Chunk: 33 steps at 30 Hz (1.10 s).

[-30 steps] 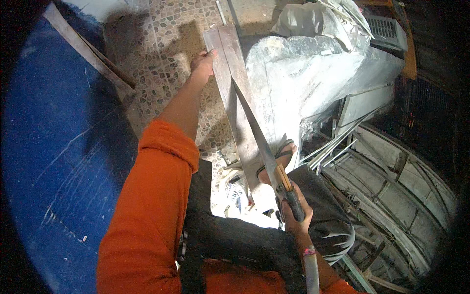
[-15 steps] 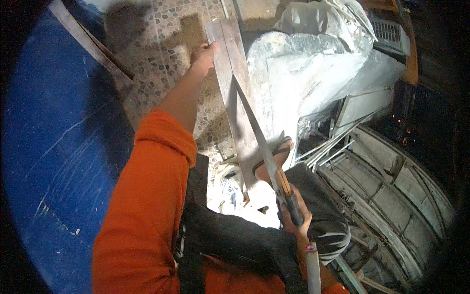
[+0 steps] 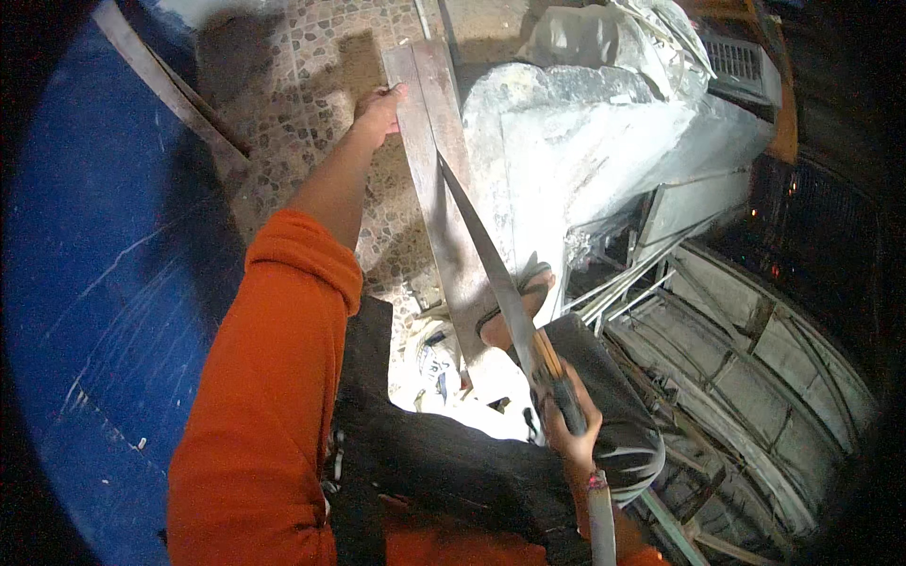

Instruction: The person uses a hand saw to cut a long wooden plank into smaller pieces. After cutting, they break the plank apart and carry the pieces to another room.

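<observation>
My left hand (image 3: 379,107) grips the left edge of a long wooden plank (image 3: 436,198) near its far end. The plank runs from the upper middle down toward my foot (image 3: 514,307), which presses on its near end. My right hand (image 3: 569,426) is closed around the handle of a long handsaw (image 3: 491,269). The saw's blade lies slanted across the plank, its tip near the plank's right edge. My orange sleeve (image 3: 269,396) fills the lower left.
A large blue curved surface (image 3: 90,283) stands at the left. A pale plastic-covered bulky object (image 3: 585,141) sits right of the plank. Metal frames and bars (image 3: 717,358) lie at the right. The floor (image 3: 283,85) is pebble-patterned. A thin board (image 3: 160,85) leans at the upper left.
The saw and my right hand have shifted slightly down and toward me along the plank. My left hand keeps its grip on the plank.
</observation>
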### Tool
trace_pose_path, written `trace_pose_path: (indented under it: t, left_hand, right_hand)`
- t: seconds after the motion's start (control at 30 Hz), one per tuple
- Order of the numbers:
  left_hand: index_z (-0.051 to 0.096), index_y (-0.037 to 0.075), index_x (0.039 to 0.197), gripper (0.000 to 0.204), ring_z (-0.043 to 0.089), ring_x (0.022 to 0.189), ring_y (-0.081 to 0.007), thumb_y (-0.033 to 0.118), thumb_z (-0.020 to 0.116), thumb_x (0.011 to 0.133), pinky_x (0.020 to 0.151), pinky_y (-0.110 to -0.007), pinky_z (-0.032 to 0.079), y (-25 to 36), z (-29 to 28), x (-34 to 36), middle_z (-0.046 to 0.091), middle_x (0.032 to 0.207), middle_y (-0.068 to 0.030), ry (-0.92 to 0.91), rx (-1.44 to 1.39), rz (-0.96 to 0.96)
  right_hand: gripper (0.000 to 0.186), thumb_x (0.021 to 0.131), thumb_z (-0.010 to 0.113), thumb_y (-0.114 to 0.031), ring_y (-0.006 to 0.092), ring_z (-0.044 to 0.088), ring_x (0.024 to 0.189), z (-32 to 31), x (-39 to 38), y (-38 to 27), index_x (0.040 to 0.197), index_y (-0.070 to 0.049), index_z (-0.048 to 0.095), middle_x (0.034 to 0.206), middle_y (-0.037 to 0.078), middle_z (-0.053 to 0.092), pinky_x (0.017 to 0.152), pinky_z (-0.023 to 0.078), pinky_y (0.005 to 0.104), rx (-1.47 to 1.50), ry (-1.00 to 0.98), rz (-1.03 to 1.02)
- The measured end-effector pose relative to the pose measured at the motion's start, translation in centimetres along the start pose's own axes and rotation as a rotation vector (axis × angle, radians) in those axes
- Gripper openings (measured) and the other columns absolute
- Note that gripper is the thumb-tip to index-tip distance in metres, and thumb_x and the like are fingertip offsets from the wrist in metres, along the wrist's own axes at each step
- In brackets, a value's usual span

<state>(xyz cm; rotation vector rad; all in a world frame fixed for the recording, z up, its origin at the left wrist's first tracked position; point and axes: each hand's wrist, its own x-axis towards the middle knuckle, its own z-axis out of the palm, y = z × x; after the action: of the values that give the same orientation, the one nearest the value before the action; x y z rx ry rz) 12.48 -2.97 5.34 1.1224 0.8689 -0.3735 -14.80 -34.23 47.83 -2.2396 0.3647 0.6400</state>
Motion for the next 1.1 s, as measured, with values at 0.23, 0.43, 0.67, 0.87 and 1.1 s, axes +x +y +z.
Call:
trace_pose_path:
  t: [0.23, 0.43, 0.67, 0.87, 1.1]
  left_hand:
    - [0.058, 0.007, 0.129, 0.052, 0.070, 0.096, -0.0243, 0.042, 0.073, 0.094, 0.086, -0.042, 0.059, -0.8, -1.6, -0.8, 0.069, 0.116, -0.0090, -0.080, -0.082, 0.026]
    - [0.058, 0.005, 0.127, 0.050, 0.071, 0.095, -0.0244, 0.037, 0.075, 0.093, 0.085, -0.042, 0.059, -3.3, -0.6, -5.1, 0.070, 0.115, -0.0114, -0.025, -0.109, 0.020]
    - [0.061, 0.002, 0.125, 0.051, 0.071, 0.088, -0.0222, 0.041, 0.072, 0.094, 0.078, -0.043, 0.058, -5.7, 0.7, -2.8, 0.072, 0.106, -0.0111, -0.112, -0.153, 0.049]
    - [0.066, 0.001, 0.112, 0.038, 0.071, 0.089, -0.0233, 0.030, 0.077, 0.090, 0.077, -0.041, 0.061, -5.3, -2.1, -3.6, 0.072, 0.104, -0.0119, 0.007, -0.059, 0.030]
    - [0.067, -0.001, 0.113, 0.038, 0.071, 0.090, -0.0223, 0.030, 0.075, 0.092, 0.077, -0.040, 0.062, -5.2, -0.5, -3.8, 0.072, 0.105, -0.0115, -0.060, -0.100, 0.037]
  right_hand:
    - [0.050, 0.093, 0.055, 0.005, 0.0259, 0.063, 0.121, -2.2, 6.0, 2.4, 0.143, 0.005, 0.052, 0.136, 0.019, 0.063, 0.105, 0.048, 0.0370, 0.347, 0.153, 0.194]
    - [0.060, 0.091, 0.071, -0.017, 0.0121, 0.061, 0.093, 0.7, 2.1, -0.1, 0.145, 0.001, 0.052, 0.113, 0.007, 0.068, 0.083, 0.048, 0.0273, 0.057, -0.041, 0.125]
    - [0.049, 0.092, 0.069, -0.032, 0.0404, 0.069, 0.108, 14.9, 25.0, -0.6, 0.128, 0.001, 0.064, 0.113, 0.029, 0.069, 0.091, 0.053, 0.0398, 0.091, 0.069, -0.231]
    - [0.047, 0.095, 0.065, -0.020, 0.0172, 0.068, 0.104, 11.7, 17.0, -3.0, 0.134, 0.006, 0.059, 0.114, 0.018, 0.073, 0.092, 0.052, 0.0312, -0.121, 0.001, 0.003]
    - [0.049, 0.095, 0.069, -0.022, 0.0241, 0.065, 0.104, 8.0, 12.6, 1.9, 0.135, 0.003, 0.059, 0.118, 0.018, 0.068, 0.090, 0.049, 0.0397, -0.115, -0.016, -0.009]
